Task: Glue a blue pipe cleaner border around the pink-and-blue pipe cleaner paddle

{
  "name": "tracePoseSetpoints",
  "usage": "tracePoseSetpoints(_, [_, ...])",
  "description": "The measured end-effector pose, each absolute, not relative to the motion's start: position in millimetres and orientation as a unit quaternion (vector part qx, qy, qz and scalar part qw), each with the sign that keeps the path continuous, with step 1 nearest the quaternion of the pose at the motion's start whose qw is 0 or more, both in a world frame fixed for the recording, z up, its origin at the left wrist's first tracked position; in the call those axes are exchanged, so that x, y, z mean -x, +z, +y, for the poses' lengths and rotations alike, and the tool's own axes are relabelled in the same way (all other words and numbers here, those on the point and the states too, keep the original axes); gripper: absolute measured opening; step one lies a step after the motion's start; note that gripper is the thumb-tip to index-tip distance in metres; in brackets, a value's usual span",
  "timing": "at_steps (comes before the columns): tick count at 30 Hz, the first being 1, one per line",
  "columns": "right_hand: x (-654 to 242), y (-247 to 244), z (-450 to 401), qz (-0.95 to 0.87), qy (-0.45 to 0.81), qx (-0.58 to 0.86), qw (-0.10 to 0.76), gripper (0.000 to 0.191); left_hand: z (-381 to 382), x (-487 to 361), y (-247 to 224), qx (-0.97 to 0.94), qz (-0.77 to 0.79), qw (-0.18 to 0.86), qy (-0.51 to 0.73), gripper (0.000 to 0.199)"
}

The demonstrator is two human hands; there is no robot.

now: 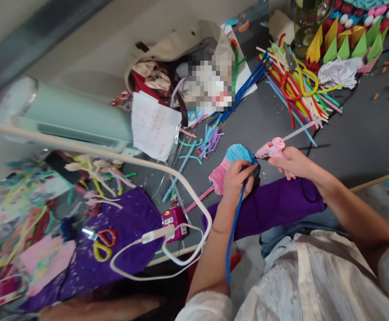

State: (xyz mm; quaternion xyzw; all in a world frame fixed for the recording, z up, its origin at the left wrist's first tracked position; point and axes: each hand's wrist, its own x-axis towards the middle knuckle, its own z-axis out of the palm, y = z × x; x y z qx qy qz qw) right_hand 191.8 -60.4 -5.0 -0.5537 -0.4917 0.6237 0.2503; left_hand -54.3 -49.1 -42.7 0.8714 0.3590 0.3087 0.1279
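Observation:
My left hand (237,178) is closed on a pipe-cleaner piece, light blue (239,153) at the top and pink (218,177) at its lower left. A long dark blue pipe cleaner (232,236) hangs from these fingers past the wrist. My right hand (291,164) is wrapped round a small pink glue gun (272,148), with a clear glue stick (301,130) jutting from its back. The gun's nozzle points left and is at the edge of the blue part; whether they touch is unclear.
Coloured pipe cleaners (295,89) lie at the back. Purple cloth (278,205) covers the near table edge. On the left are scissors (105,245), a magenta power socket (176,223), a white bent tube (167,167) and a mint-green device (74,116). Another person's arm (107,310) shows below.

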Motion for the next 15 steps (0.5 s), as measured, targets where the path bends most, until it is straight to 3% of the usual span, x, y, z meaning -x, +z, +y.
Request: tracePoseSetpoints(15, [-190.9, -3.4, -59.6, -0.483, 0.626, 0.557, 0.254, 0.044, -46.0, 56.7, -46.2, -0.807, 0.434, 0.216, 0.336, 0.014])
